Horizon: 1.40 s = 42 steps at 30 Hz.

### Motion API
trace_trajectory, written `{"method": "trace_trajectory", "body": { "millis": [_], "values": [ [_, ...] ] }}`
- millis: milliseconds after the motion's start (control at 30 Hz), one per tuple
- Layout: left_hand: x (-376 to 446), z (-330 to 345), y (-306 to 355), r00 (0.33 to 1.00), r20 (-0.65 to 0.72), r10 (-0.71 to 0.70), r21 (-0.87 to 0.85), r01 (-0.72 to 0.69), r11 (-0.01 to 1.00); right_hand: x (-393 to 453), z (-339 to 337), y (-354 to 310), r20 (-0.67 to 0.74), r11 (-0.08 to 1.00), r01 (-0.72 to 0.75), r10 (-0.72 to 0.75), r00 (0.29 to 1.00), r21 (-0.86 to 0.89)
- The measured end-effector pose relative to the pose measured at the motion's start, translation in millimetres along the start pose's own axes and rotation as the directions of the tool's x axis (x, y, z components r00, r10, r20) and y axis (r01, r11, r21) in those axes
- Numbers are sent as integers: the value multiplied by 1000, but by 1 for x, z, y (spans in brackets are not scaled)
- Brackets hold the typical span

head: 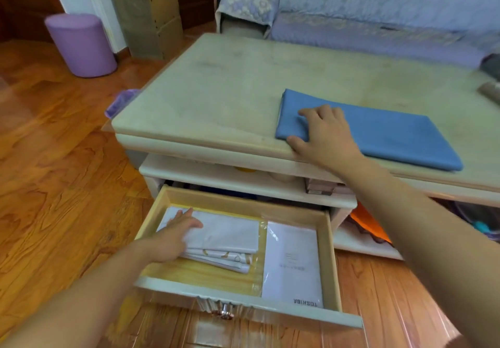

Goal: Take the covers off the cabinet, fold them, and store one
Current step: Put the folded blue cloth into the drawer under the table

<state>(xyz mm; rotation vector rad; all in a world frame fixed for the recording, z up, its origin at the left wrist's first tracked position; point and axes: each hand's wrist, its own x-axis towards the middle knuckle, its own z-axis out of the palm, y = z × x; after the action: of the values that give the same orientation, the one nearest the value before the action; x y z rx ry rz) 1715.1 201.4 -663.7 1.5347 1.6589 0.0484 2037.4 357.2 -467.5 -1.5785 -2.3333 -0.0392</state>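
Observation:
A folded white patterned cover [224,239] lies in the left half of the pulled-out drawer [331,255]. My left hand [176,232] rests flat on its left end, fingers straight. A folded blue cover [384,133] lies on the pale cabinet top [216,93] near the front edge. My right hand [324,133] lies on the blue cover's left end, fingers spread over the cloth and thumb at the front edge of the top.
A booklet in a plastic sleeve [293,263] fills the drawer's right side. A purple stool [81,44] stands on the wood floor at the left. A covered sofa [378,22] runs behind the cabinet. Orange items [365,223] sit on the lower shelf.

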Motion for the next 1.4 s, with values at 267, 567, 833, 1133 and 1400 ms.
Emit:
{"method": "trace_trajectory", "body": {
  "millis": [267,567,833,1133,1400],
  "values": [
    [-13,11,15,948,-314,46,670,187,718,1,-6,11,-4,907,358,-368,930,-221],
    [-49,2,7,995,5,-97,521,81,849,14,0,3,-57,975,-219,217,974,-27],
    [-52,-5,-1,992,87,-95,338,60,939,-22,-35,-23,-403,989,34,-89,911,-141],
    [-63,-22,-19,997,-70,-40,-10,40,999,-150,76,-221,-41,900,433,-435,900,-53],
    [-64,-26,-15,976,-88,-199,17,202,979,-139,161,-213,230,934,309,-266,936,-180]
  ]
}}
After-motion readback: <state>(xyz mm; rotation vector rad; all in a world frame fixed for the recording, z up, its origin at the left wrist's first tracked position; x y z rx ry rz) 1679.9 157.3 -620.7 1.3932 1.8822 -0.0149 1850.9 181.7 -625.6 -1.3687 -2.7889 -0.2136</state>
